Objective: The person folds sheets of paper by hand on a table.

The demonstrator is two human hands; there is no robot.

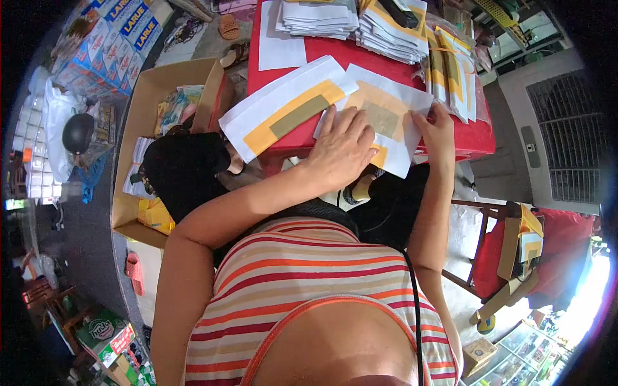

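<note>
On the red table lies a white paper sheet with a yellow band and a brown-grey rectangle. Right of it, a second white sheet with a paler orange band and a grey rectangle reaches over the table's front edge. My left hand rests on this second sheet's left part, fingers spread and slightly bent. At the sheet's right edge, my right hand pinches the paper between thumb and fingers.
Stacks of folded white paper and yellow-banded papers stand at the table's back. Bundled papers lie at the right. A cardboard box is on the left, a chair with red cloth on the right.
</note>
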